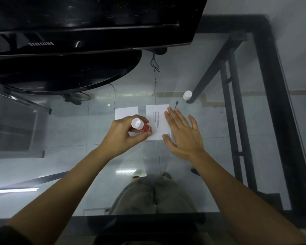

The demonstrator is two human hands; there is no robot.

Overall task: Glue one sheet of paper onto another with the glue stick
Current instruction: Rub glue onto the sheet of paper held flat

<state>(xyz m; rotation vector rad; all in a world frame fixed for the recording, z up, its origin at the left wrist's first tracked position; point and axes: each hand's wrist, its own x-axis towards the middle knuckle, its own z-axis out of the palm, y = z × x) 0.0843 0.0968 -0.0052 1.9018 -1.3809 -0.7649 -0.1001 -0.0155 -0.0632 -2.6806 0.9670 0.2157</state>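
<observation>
Presently the glue stick is pinched in the left hand, tip down at the printed sheet's left edge; right hand is spread flat, pinning it. Blank sheet lies just beside. Risk: sheet may be dragged or creased on slick glass tabletop if pressure is uneven. Cap stands apart. Room dim; monitor behind.

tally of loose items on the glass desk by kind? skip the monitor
Paper sheets: 2 (blank sheet, printed sheet)
Glue stick: 1 (glue stick, in the left hand)
White cap: 1 (white cap)
Total: 4
</observation>
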